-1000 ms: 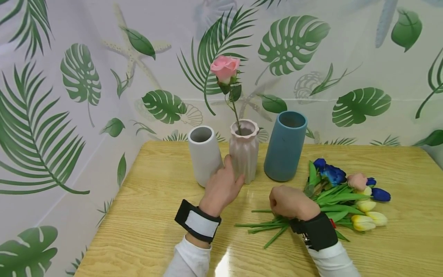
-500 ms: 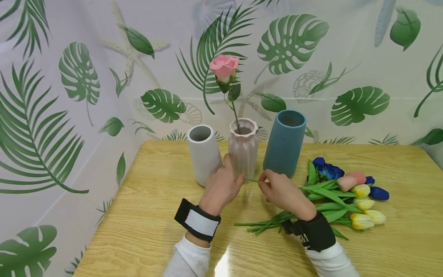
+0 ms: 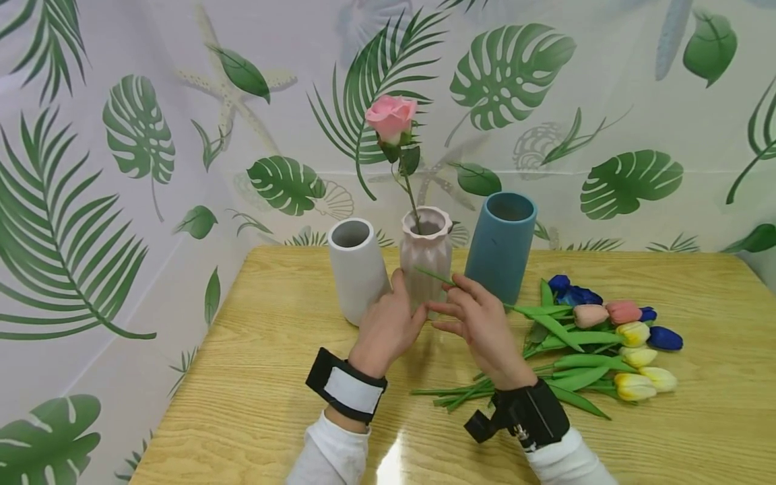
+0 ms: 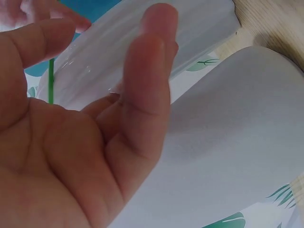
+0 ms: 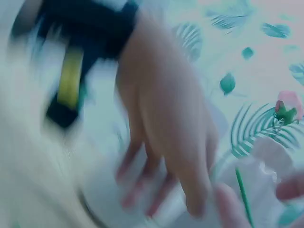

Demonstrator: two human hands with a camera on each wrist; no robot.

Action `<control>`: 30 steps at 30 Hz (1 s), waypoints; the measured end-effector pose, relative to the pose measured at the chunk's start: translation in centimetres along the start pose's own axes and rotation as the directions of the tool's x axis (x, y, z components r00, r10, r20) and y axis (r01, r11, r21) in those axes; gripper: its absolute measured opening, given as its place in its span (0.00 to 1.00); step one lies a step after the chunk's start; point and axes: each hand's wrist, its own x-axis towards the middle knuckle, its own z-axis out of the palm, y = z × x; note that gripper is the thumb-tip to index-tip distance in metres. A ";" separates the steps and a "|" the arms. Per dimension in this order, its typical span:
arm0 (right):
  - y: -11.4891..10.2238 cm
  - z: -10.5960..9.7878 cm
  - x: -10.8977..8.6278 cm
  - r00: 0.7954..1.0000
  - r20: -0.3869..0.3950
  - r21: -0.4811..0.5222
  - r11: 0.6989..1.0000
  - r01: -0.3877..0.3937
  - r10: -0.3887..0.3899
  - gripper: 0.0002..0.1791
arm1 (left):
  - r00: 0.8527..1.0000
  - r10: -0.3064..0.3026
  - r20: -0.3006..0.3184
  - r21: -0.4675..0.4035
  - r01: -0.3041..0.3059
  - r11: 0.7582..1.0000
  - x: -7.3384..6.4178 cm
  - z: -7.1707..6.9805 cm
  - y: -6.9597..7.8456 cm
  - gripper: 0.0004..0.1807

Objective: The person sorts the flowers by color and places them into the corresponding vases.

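Note:
In the head view, my left hand (image 3: 388, 333) holds the fluted pale pink vase (image 3: 424, 259) low down, its index finger between this vase and the white vase (image 3: 360, 276). The left wrist view shows the thumb and fingers around the pink vase (image 4: 102, 57). My right hand (image 3: 481, 330) pinches the stem of a pink tulip (image 3: 591, 315) between thumb and index finger, other fingers spread. The cut end of the green stem (image 3: 433, 274) points up-left across the front of the pink vase. A pink rose (image 3: 391, 121) stands in that vase. The right wrist view is blurred.
A blue vase (image 3: 500, 249) stands just beyond my right hand. Yellow tulips (image 3: 633, 387), blue flowers (image 3: 576, 295) and another pink tulip (image 3: 624, 311) lie on the wooden table (image 3: 261, 377) at right, stems pointing left. A leaf-patterned cloth (image 3: 539, 162) hangs behind.
My right hand has come up and left from the flower bunch, drawing out a tulip by its stem and raising the stem end toward the pink vase. The left hand keeps its place.

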 end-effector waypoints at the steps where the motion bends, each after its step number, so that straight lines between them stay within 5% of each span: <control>1: -0.1 0.3 -0.2 0.999 -0.029 0.120 0.992 -0.028 0.032 0.31 | 1.000 -0.001 0.000 0.002 0.001 1.000 0.0 0.0 0.0 0.38; 4: -0.3 1.0 -0.6 0.985 -0.100 0.444 0.892 -0.084 0.143 0.25 | 1.000 0.001 -0.010 -0.002 -0.001 1.000 0.0 0.0 0.0 0.38; 8: -0.4 1.4 -1.1 0.959 -0.141 0.699 0.710 -0.079 0.246 0.10 | 1.000 0.006 -0.023 -0.013 -0.007 1.000 0.0 0.0 0.1 0.37; 14: -0.9 1.6 -1.8 0.948 -0.125 0.843 0.535 -0.054 0.291 0.12 | 1.000 0.006 -0.016 -0.030 -0.006 1.000 0.0 0.0 0.1 0.38; 19: -1.0 1.2 -1.9 0.934 -0.056 0.953 0.299 -0.056 0.353 0.02 | 1.000 0.006 -0.012 -0.034 -0.007 0.999 0.1 0.1 0.1 0.38; 21: -0.9 0.9 -1.7 0.926 -0.032 0.972 0.229 -0.060 0.375 0.07 | 1.000 0.008 -0.015 -0.031 -0.009 0.999 0.0 0.1 0.0 0.38; 25: -0.9 0.7 -1.6 0.916 0.009 0.976 0.194 -0.094 0.401 0.05 | 1.000 0.010 -0.024 -0.028 -0.011 1.000 -0.1 0.1 -0.1 0.37; 28: -1.2 1.1 -1.9 0.919 0.030 0.959 0.247 -0.137 0.393 0.14 | 0.999 0.012 -0.032 -0.029 -0.013 0.999 -0.1 0.1 -0.1 0.37; 30: -1.5 1.5 -2.3 0.932 0.026 0.935 0.321 -0.150 0.361 0.26 | 0.999 0.014 -0.036 -0.029 -0.015 0.999 -0.1 0.1 -0.2 0.36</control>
